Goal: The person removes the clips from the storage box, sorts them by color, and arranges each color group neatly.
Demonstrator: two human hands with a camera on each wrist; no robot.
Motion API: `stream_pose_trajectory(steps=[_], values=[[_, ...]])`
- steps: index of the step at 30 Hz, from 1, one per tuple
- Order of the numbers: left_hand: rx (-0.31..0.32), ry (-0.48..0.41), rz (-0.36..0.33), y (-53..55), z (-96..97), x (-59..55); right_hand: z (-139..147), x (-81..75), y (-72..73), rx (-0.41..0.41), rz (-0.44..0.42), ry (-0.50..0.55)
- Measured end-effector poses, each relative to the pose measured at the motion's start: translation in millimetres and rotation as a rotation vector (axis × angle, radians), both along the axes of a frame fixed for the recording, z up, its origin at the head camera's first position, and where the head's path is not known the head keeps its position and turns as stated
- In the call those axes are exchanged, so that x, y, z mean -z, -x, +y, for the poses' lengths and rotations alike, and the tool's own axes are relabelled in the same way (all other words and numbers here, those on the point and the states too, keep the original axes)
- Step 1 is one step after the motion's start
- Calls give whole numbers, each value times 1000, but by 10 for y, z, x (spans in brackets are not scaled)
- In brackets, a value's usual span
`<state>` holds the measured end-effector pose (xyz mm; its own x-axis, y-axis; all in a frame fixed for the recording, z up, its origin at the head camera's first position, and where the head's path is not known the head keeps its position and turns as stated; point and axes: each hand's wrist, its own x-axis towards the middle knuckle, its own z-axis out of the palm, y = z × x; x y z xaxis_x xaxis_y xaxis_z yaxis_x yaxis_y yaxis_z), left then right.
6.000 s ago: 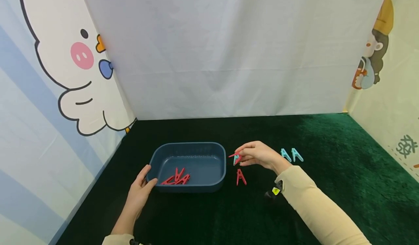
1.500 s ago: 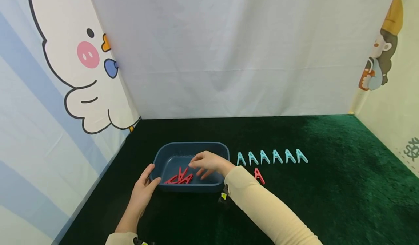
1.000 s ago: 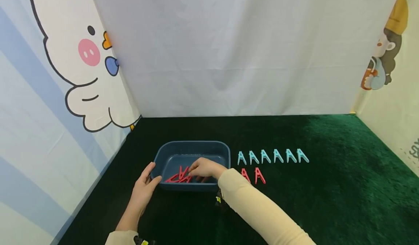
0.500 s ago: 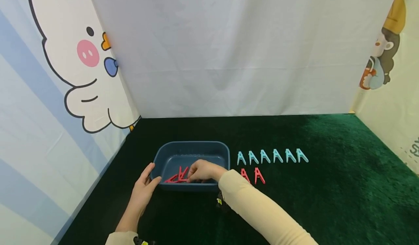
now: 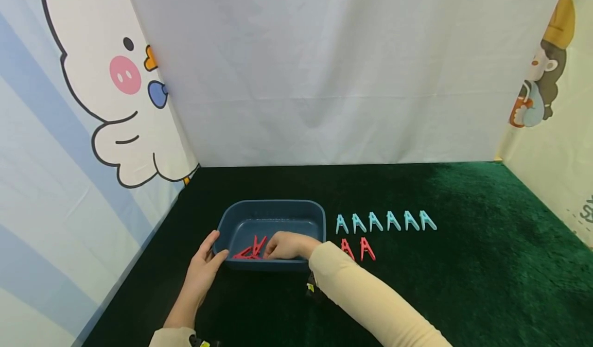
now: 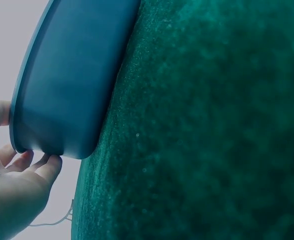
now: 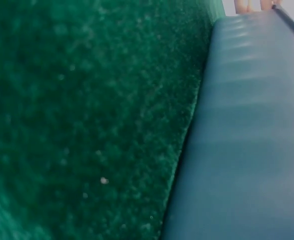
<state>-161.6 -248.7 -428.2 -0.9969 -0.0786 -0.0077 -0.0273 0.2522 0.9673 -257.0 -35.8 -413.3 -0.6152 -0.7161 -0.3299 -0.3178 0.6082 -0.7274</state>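
Observation:
A blue plastic bin (image 5: 273, 265) sits on the dark green cloth with red clothespins (image 5: 257, 246) at its near left inside. My left hand (image 5: 200, 270) grips the bin's left end, thumb over the rim and fingers along the outer wall; the left wrist view shows the fingers under the rim of the bin (image 6: 67, 75). My right hand (image 5: 289, 245) reaches low into the bin with fingers curled, pinching a red clothespin that the hand mostly hides. The right wrist view holds only the outer wall of the bin (image 7: 247, 150) and cloth.
Right of the bin, several turquoise clothespins (image 5: 376, 222) lie in a row. Two red clothespins (image 5: 367, 248) lie nearer, one partly behind the right sleeve (image 5: 370, 290). A white curtain (image 5: 324, 79) hangs behind, with printed panels at both sides.
More turquoise clothespins have joined the row and a second red one lies below it. My right hand has moved into the bin and lower onto a red clothespin; the left stays on the bin.

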Motion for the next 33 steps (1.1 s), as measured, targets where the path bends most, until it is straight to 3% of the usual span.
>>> stream_pose_trajectory(steps=[13, 22, 33], values=[[3, 2, 0, 18, -11, 27, 172, -77, -6, 64, -253, 295], [-5, 6, -15, 33, -29, 37, 357, -224, -19, 66, -325, 435], [1, 0, -14, 18, -26, 26, 683, -292, 10, 134, -339, 499]])
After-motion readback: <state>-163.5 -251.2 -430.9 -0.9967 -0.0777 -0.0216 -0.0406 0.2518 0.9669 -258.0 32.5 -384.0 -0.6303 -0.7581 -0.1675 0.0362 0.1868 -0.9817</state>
